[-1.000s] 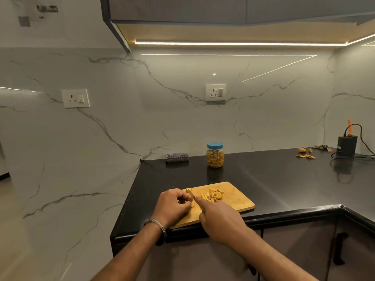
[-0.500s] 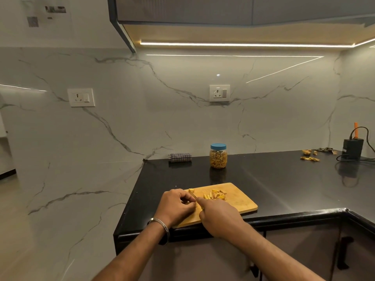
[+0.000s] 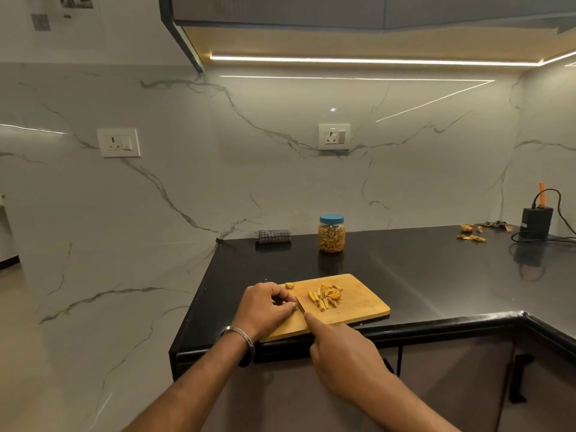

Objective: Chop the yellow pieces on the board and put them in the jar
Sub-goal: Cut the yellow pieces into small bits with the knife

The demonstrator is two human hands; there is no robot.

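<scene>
Left hand (image 3: 268, 304) fingers curl on a yellow piece on the cutting board (image 3: 358, 304); right hand (image 3: 339, 347) grips a knife (image 3: 300, 305), blade pointing away toward the lidded jar (image 3: 332, 233)

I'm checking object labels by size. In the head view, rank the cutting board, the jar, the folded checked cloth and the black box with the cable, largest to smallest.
1. cutting board, clearly largest.
2. jar.
3. folded checked cloth and black box: they look about alike, so I won't rank them.

Before me: white marble wall (image 3: 280, 182), two sockets (image 3: 118, 142). Above me: cabinet (image 3: 311, 10), light strip (image 3: 374, 60). Black surface (image 3: 436, 275), pale floor (image 3: 18, 338).
</scene>
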